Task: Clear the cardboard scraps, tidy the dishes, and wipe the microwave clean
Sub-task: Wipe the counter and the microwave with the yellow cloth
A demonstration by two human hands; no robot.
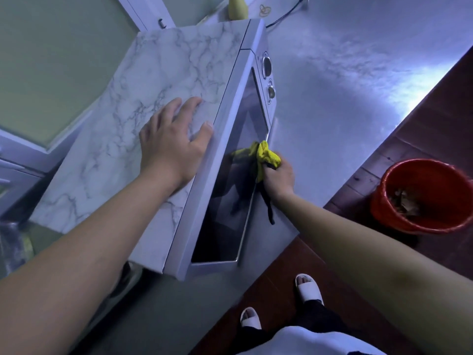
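On countertop [332, 103], microwave [153, 80] is braced by flat left hand [174, 142]; yellow cloth [267, 155], gripped in right hand [279, 178], should be pressed evenly across door [230, 201]

Red bucket [389, 213] stands on dark brown floor [440, 106]. Yellow bottle [236, 7] and black cable [284, 16] noted on grey counter [332, 98].

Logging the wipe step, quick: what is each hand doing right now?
Left hand: open, resting flat on the microwave top.
Right hand: gripping the yellow cloth against the door.
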